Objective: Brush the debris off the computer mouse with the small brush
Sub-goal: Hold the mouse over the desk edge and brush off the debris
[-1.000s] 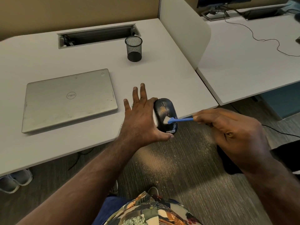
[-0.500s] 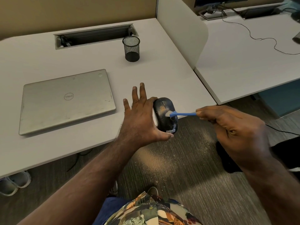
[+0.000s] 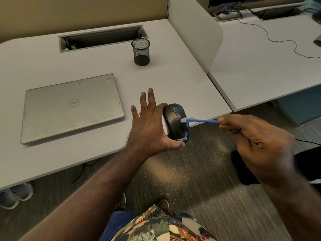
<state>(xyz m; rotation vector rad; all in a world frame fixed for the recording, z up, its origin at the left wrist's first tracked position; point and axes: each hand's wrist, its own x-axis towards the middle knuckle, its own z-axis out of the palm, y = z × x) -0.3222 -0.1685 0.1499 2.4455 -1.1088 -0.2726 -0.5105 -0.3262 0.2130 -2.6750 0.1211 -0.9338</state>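
1. A smooth, rounded black mouse (image 3: 176, 122) is held at the front edge of a matte white counter (image 3: 52, 63), partly out over the floor (image 3: 199, 188). A small label at its near end reads "Lenovo".
2. The left hand (image 3: 149, 126) grips the mouse from its left side, thumb curled under the near end, index finger across the far end; the other three fingers are spread and straight.
3. The right hand (image 3: 258, 145) is closed around the thin blue plastic handle of a brush (image 3: 199, 120). Its pale bristle tip touches the top of the mouse on the right.
4. Fine tan debris (image 3: 172, 116) speckles the mouse around the scroll wheel. Similar grains dust the ribbed grey carpet floor below.
5. A closed silver laptop (image 3: 69, 108), scuffed, lies flat to the left. A black wire-mesh cup (image 3: 141, 52) stands upright farther back.
6. The mouse's left side and underside are hidden by the left hand. The brush handle's end is hidden inside the right hand.
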